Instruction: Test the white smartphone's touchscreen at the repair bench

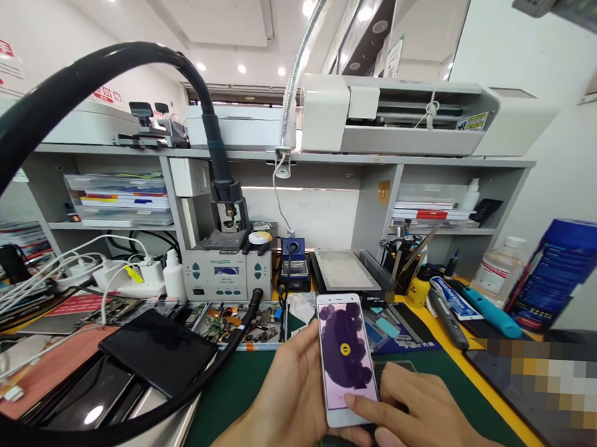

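A white smartphone with a lit pink and purple screen rests in my left hand. The thumb lies along its left edge and some fingers show under its lower end. At the lower right of the phone is my right hand, its index finger stretched out with the tip on or just above the bottom of the screen. Its other fingers are partly bent, and nothing is held in it. A green work mat lies under both hands.
A thick black hose arches across the left side from a hot-air rework station. Circuit boards and a black panel lie left. Right are a yellow bottle, a blue-handled tool and a clear bottle.
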{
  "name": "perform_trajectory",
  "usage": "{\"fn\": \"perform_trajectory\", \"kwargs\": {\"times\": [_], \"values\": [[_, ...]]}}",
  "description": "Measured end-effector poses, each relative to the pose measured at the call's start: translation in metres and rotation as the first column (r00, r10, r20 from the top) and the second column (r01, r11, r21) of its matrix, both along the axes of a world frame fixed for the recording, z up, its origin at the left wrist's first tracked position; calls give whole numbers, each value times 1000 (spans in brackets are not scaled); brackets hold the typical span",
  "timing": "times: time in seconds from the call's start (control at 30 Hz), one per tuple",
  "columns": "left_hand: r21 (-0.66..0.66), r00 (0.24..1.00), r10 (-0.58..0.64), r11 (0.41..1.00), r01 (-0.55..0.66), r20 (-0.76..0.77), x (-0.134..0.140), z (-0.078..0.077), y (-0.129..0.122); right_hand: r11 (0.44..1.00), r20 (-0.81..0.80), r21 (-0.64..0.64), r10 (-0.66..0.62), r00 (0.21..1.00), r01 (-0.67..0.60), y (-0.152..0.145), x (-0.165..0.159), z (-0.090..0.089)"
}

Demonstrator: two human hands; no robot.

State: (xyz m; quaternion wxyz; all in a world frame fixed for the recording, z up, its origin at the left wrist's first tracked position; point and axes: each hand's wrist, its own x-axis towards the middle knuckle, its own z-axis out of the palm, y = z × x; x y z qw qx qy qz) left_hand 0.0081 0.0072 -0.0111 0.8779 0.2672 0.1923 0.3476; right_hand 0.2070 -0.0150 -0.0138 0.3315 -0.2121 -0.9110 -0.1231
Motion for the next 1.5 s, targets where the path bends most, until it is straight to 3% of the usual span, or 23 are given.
{"fn": "perform_trajectory", "kwargs": {"times": [0.2, 0.37, 0.53, 0.67, 1.0, 1.3, 1.5], "values": [[9, 1000, 7, 1000, -7, -14, -1, 1, 1, 995, -152, 48, 98, 984, -92, 8, 4, -11], [7, 1000, 5, 1000, -5, -20, -1, -1, 1, 999, -147, -7, 39, 988, -41, 7, 3, -8], [-8, 1000, 24, 1000, -24, 0, -1, -3, 1, 998, -176, -7, 58, 983, -60, 3, 1, -5], [-14, 1000, 22, 1000, -22, -10, -2, -3, 2, 999, -159, -23, -27, 987, 23, -1, 1, -6], [-1, 1000, 6, 1000, -6, -17, -1, 2, 0, 997, -132, -4, 76, 988, -77, 2, 0, -9], [13, 999, 20, 1000, -19, -49, -2, 0, 0, 997, -200, -71, -44, 979, 30, -4, 0, -23], [1, 999, 31, 1000, -31, -43, -1, -1, 0, 999, -172, -5, -34, 984, 33, 0, 5, -9]]}}
